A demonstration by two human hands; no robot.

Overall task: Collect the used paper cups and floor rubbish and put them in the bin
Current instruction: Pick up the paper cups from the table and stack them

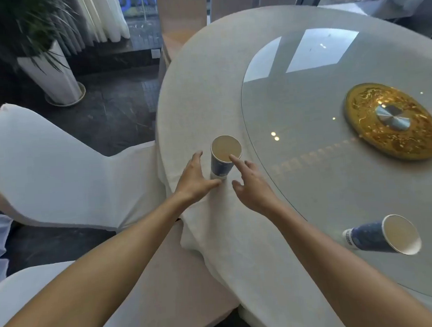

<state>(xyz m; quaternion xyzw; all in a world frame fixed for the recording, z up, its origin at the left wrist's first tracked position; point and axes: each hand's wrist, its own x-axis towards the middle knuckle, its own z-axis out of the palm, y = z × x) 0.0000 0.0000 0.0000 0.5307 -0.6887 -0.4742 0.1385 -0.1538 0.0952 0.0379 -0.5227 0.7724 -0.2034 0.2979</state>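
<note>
Both hands are spread open around a blue paper cup (224, 158) standing upright on the tablecloth (206, 89) near the table's edge. Left hand (194, 179) sits just beside it, thumb near the base — possibly touching, hard to tell. Right hand (251, 184) has a fingertip at the rim. Neither grips it. A second cup (381, 234) lies tipped on the glass turntable (307, 108).

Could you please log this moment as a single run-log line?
left hand: open beside upright cup | right hand: open, fingertip at rim | second cup: on glass turntable | bin: unseen
</note>
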